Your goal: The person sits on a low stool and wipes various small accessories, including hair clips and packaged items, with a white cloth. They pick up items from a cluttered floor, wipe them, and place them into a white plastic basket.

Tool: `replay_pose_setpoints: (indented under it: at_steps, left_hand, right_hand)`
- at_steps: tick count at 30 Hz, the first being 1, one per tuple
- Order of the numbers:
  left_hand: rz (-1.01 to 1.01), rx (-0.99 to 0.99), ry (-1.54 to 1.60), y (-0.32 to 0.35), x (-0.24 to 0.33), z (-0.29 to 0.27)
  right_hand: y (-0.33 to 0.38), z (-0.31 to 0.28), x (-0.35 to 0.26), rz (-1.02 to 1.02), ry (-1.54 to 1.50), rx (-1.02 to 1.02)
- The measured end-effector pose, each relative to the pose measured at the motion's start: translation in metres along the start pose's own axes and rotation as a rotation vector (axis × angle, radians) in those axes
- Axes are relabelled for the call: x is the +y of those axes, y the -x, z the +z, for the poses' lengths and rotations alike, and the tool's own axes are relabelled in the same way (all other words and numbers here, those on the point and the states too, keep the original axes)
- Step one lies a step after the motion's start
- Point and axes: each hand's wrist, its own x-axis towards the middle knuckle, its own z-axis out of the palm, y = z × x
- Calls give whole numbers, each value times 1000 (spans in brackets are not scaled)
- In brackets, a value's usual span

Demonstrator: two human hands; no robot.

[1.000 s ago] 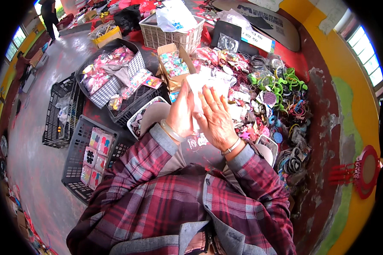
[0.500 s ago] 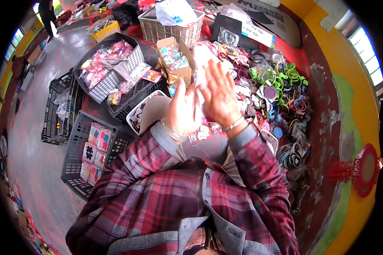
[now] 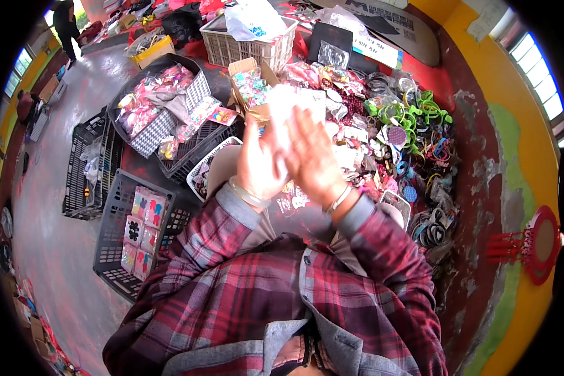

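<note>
A thin, whitish flat packet (image 3: pixel 304 97), washed out by glare, is pressed between my two hands in front of my chest. My left hand (image 3: pixel 257 168) lies on its left side with the fingers straight and pointing up. Across the other side, my right hand (image 3: pixel 313 156) rests flat, its fingers stretched and slightly smeared by motion. The packet sticks out above the fingertips, and its lower part is hidden by my palms. Just beyond stands an open cardboard box (image 3: pixel 267 70) of small colourful packages.
To the right lies a heap of hair accessories, with green headbands (image 3: pixel 420 113) on it. At left are a dark grey crate (image 3: pixel 109 260) with carded items, a black crate (image 3: pixel 75 169) and a patterned bin (image 3: pixel 147 141). A beige crate (image 3: pixel 250 53) stands behind. A person (image 3: pixel 64 28) stands far left.
My hands have shifted slightly left with the packet still between them. The right hand has slid a little lower against the left, and more of the packet shows above the fingers.
</note>
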Motion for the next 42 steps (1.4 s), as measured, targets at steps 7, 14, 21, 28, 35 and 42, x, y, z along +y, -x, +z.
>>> replay_pose_setpoints:
  at_steps: [7,14,21,28,35,42]
  left_hand:
    - [-169,-126,158,3,-8,-28]
    - [-131,73,136,5,-9,-14]
    - [18,118,-85,5,-7,6]
    - [-7,39,-207,6,-18,-8]
    - [57,18,-254,6,3,-9]
    - [-61,-51,-375,8,-5,-11]
  right_hand:
    - [-17,3,25,284,-189,46]
    - [-5,4,16,-13,-35,61]
    - [7,-5,-11,10,-205,-11]
    - [-17,2,58,576,-310,-175]
    - [38,-5,117,777,-2041,264]
    - [32,-27,75,690,-2312,241]
